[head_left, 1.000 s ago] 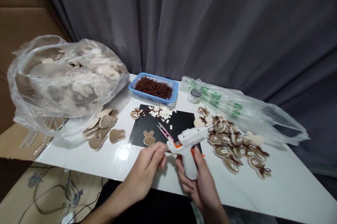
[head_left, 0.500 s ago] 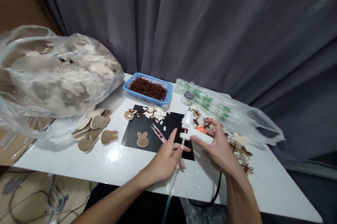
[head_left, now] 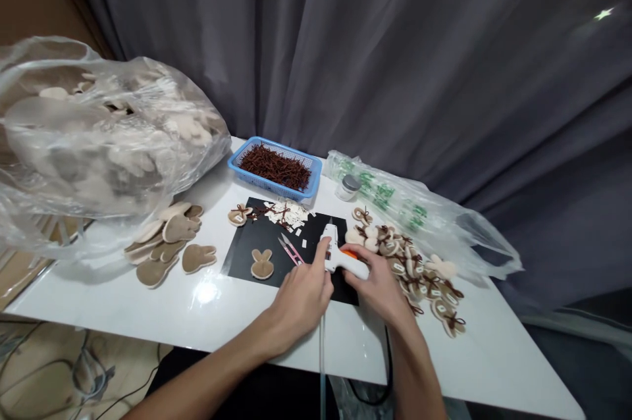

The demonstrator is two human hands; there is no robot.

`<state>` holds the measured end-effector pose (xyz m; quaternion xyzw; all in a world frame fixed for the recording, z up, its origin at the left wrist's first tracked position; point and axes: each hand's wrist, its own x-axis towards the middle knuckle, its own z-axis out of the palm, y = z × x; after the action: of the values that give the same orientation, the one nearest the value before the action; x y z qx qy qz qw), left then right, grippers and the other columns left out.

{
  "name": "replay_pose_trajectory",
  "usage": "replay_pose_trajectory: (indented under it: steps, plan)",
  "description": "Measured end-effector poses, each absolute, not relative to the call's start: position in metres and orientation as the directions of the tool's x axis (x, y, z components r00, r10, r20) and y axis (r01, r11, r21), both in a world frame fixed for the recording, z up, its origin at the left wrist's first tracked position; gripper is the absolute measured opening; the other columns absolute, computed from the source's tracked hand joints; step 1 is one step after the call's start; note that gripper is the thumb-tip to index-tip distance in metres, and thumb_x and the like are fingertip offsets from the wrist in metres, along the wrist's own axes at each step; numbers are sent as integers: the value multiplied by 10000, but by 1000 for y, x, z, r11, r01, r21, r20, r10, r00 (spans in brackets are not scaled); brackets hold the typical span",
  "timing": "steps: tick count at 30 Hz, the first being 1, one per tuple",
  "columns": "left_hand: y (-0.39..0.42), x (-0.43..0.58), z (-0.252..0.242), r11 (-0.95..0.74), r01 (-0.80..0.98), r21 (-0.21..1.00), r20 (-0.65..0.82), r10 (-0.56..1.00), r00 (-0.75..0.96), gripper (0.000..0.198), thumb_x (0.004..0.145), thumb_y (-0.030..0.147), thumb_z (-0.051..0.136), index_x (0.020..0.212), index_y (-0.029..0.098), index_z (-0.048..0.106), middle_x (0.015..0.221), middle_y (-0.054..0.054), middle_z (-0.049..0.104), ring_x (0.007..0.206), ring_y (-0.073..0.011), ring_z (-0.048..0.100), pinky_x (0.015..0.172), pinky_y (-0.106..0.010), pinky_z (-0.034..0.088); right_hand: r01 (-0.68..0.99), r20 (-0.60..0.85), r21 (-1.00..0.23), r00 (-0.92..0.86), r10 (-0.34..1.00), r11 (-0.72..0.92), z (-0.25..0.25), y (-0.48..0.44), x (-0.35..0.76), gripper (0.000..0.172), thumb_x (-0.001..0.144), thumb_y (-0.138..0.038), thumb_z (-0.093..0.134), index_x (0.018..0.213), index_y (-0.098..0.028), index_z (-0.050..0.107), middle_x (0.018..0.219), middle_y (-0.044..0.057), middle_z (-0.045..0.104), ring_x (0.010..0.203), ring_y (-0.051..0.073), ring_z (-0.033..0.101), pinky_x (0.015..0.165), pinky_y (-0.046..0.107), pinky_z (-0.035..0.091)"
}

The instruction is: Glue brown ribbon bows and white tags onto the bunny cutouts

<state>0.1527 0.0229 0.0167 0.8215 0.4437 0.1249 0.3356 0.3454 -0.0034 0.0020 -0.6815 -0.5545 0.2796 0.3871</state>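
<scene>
My right hand (head_left: pixel 378 282) is closed around the handle of a white hot glue gun (head_left: pixel 348 263), its orange trigger by my fingers. My left hand (head_left: pixel 307 291) is closed about the rear of the gun's body, thumb along its side. A long clear glue stick (head_left: pixel 322 354) runs from beneath that hand toward my lap. The nozzle points away from me over a black mat (head_left: pixel 257 236). On the mat lie a brown bunny-shaped felt piece (head_left: pixel 262 266), pink-handled snips (head_left: pixel 291 250) partly behind my left hand, and a pile of small white labels (head_left: pixel 289 212).
A blue basket (head_left: pixel 316 173) holds dark brown cord bows. Left are loose bunny pieces (head_left: pixel 199 258) and a large plastic bag (head_left: pixel 113 143). Finished-looking bunnies with bows (head_left: pixel 419 275) are piled right, near a grey-lidded jar (head_left: pixel 348 187) and a green-printed plastic bag (head_left: pixel 419 209).
The glue gun and both hands have come left and lower. My left hand has moved from the glue stick up against the gun's rear, its fingers now curled in.
</scene>
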Motion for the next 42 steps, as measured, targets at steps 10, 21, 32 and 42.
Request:
replay_pose_trajectory:
  steps: [10,21,32,42]
  plan:
    - [30,161,10,-563,712,420,-64,764,642,700,988,43,432,1675,117,315,968,-141,790,862,-306,794,777,-364,581,668,162,-738,310,937,-94,-28,-4,341,382,837,-371,626,1166,-236,764,1163,116,698,1148,341,653,1085,522,495]
    - [4,156,-18,-699,672,244,104,708,699,952,886,16,489,1753,130,114,1013,-115,762,922,-277,752,904,-384,548,700,208,-712,285,936,-55,-38,-4,344,352,920,-381,634,1204,-233,780,1172,130,713,1169,342,663,1084,518,503]
    - [3,159,-7,-730,661,174,119,682,721,825,958,5,484,1728,193,255,937,-71,774,830,-254,750,859,-371,558,780,227,-623,249,941,-56,-35,-7,345,416,942,-342,554,1266,-205,776,1160,146,673,1123,345,652,1056,530,518]
    - [-3,49,22,-703,624,342,518,695,499,249,1133,174,441,1089,164,686,856,-34,742,728,-191,650,701,-340,439,742,354,-664,199,914,95,18,4,328,252,956,-330,608,1080,-228,802,1137,130,756,1090,320,717,967,445,555]
